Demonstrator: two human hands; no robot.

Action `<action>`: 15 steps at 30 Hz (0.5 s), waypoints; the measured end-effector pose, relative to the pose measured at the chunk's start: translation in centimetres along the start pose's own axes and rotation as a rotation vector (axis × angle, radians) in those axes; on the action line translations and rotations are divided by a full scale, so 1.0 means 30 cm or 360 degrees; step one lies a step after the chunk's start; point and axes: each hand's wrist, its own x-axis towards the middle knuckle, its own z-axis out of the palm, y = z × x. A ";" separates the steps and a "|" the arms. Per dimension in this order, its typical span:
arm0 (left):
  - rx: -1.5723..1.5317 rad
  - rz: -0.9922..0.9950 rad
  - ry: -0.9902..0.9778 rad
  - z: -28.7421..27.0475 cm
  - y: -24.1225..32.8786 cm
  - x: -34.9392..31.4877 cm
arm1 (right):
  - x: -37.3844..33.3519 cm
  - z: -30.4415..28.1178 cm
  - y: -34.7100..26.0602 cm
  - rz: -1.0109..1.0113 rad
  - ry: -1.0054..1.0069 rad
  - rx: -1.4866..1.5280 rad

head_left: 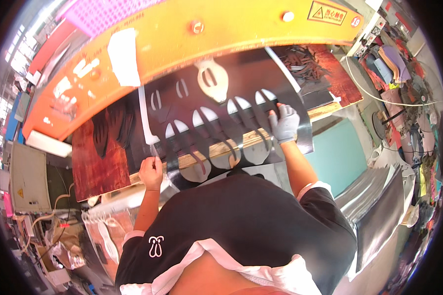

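Note:
A black sheet (pixel 221 129) with several long cut-out openings lies over the work board, its near part hanging over the front edge toward my body. My right hand (pixel 285 124), in a grey glove with bare fingertips, is closed on the sheet's right side. At the left, my bare left hand (pixel 151 172) is closed beside the sheet's near left corner, by the lower end of a white strip (pixel 146 115); what it pinches is too small to tell. A pale, rounded piece (pixel 214 88) with dark slots lies on the black surface farther back.
An orange machine beam (pixel 172 42) spans the far side above the board. Black offcuts (pixel 300 64) are heaped at the back right, and dark cut pieces (pixel 112 129) lie at the left. Stacked sheets (pixel 374 196) and a pale green panel (pixel 339 152) stand to my right.

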 end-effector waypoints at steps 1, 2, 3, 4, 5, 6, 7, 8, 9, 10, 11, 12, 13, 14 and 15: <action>0.0080 -0.0080 0.0006 0.015 -0.002 -0.008 | 0.002 0.007 0.010 0.0019 0.0001 -0.0016; 0.0105 -0.0149 0.0036 0.021 -0.006 -0.020 | 0.000 0.004 0.020 -0.0030 -0.0081 -0.0013; 0.0126 -0.0231 0.0047 0.032 -0.007 -0.032 | 0.012 -0.002 0.038 -0.0084 -0.0159 -0.0001; 0.0096 -0.0260 0.0038 0.039 -0.010 -0.044 | 0.025 -0.016 0.056 -0.0084 -0.0249 0.0172; 0.0101 -0.0357 0.0023 0.048 -0.013 -0.055 | 0.054 -0.031 0.076 -0.0069 -0.0173 0.0342; 0.0183 -0.0461 -0.0014 0.060 -0.016 -0.063 | 0.095 -0.060 0.110 -0.0079 0.0042 0.0462; 0.0152 -0.0354 0.0075 0.066 -0.019 -0.074 | 0.152 -0.096 0.152 -0.0030 0.0154 0.0573; 0.0166 -0.0336 0.0106 0.082 -0.026 -0.067 | 0.241 -0.122 0.199 0.0151 0.0210 0.0647; 0.0161 -0.0241 0.0163 0.087 -0.031 -0.079 | 0.309 -0.156 0.239 0.0321 0.0288 0.0740; 0.0213 -0.0280 0.0181 0.097 -0.036 -0.082 | 0.392 -0.188 0.283 0.0395 0.0340 0.0813; 0.0236 -0.0360 0.0139 0.106 -0.043 -0.087 | 0.461 -0.209 0.320 0.0587 0.0401 0.0880; 0.0255 -0.0270 0.0208 0.110 -0.049 -0.098 | 0.522 -0.214 0.343 0.0524 0.0389 0.0847; 0.0376 -0.0369 0.0180 0.121 -0.057 -0.099 | 0.577 -0.221 0.378 0.0472 0.0350 0.0834; 0.0354 -0.0247 0.0288 0.119 -0.063 -0.118 | 0.577 -0.220 0.411 0.0498 0.0261 0.0848; 0.0356 -0.0060 0.0339 0.131 -0.075 -0.106 | 0.569 -0.208 0.445 0.0535 0.0217 0.0938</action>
